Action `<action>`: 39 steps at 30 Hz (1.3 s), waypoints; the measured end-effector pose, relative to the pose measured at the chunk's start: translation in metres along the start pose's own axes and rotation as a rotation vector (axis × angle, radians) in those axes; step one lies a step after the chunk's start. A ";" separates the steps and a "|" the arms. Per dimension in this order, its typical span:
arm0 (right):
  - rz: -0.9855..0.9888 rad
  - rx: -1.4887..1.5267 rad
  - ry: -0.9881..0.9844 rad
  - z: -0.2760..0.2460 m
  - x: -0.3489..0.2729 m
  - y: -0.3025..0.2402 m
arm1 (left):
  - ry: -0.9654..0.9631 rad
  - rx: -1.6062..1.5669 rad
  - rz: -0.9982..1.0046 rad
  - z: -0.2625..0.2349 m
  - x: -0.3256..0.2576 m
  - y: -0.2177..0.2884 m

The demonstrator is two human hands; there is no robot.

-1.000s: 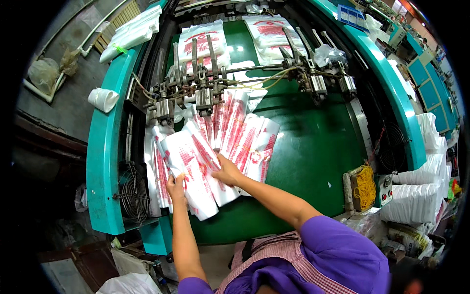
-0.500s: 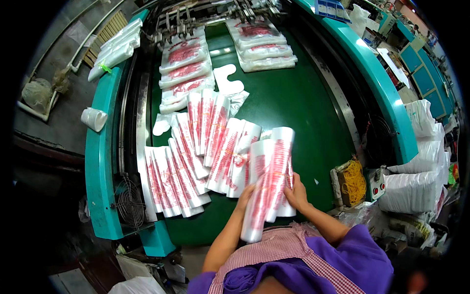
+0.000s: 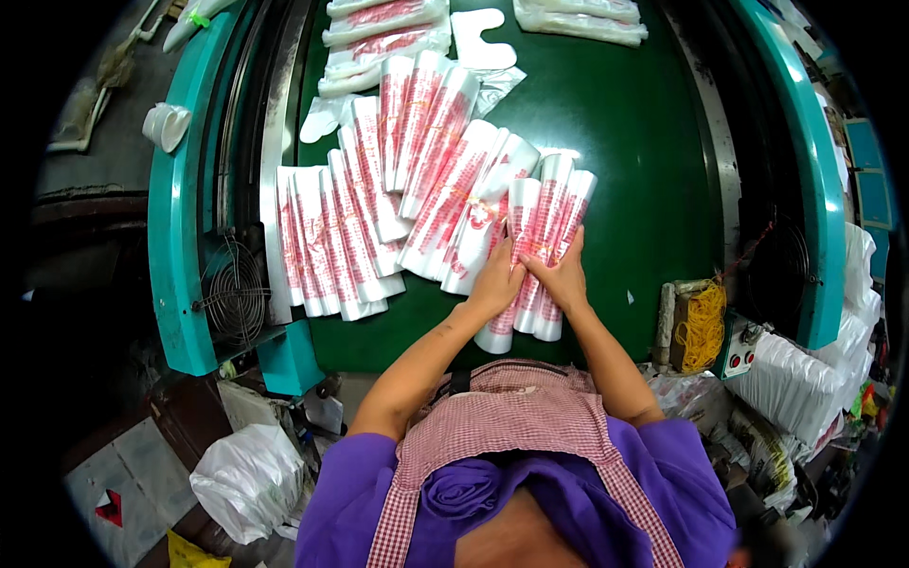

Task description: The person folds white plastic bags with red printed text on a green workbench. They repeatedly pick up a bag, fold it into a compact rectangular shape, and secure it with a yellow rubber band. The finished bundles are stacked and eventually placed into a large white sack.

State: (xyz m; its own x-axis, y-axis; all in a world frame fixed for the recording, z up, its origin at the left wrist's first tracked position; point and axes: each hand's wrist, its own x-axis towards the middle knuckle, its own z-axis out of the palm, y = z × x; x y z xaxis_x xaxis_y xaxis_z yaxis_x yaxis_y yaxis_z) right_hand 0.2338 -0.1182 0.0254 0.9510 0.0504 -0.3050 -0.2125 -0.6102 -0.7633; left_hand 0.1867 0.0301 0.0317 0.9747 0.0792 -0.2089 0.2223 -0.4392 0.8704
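Risk: in my judgement the folded white plastic bag bundle with red print (image 3: pixel 535 248) could slip or fan apart, because the film looks smooth and the layers are pinned only near the lower end; the upper ends already splay slightly.
Second risk: the bundle lies touching the neighbouring row of folded red-printed bag bundles (image 3: pixel 417 199), so a sideways push could disturb that overlap.
Bundle location: on the green counter (image 3: pixel 644 170), right of centre, at the right end of the fanned row, its lower end near the counter's front edge.
Bundle appearance: long, narrow, several flat folded strips side by side, tilted a little to the right at the top, glossy white with red patterning.
Left hand (image 3: pixel 494 284): fingers spread and flattened on the lower left of the bundle, pressing rather than closed round it.
Right hand (image 3: pixel 562 279): likewise laid flat on the lower right strips, fingers extended; whether the thumb hooks under the edge cannot be told.
Surroundings: a heap of yellow rubber bands (image 3: pixel 701 327) in a tray to the right, apart from the bundle; further stacked bags (image 3: pixel 379 24) at the far end.
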 end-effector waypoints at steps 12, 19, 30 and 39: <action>0.104 0.016 0.011 0.016 0.002 -0.016 | 0.113 0.466 -0.132 -0.053 0.012 -0.044; 0.041 0.040 -0.020 0.014 0.101 -0.052 | 0.154 0.597 -0.061 -0.057 0.106 -0.004; -0.105 -0.205 -0.162 0.004 0.200 -0.056 | 0.136 0.312 -0.161 -0.087 0.151 -0.010; -0.083 -0.139 -0.157 -0.005 0.140 -0.075 | 0.144 0.253 -0.120 -0.085 0.131 -0.023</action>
State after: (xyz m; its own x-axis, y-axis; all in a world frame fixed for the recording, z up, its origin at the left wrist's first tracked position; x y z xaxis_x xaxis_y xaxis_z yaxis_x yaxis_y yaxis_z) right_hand 0.3842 -0.0693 0.0429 0.9149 0.2213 -0.3376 -0.0911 -0.7015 -0.7068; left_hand 0.3111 0.1267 0.0226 0.9393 0.2615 -0.2223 0.3404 -0.6263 0.7014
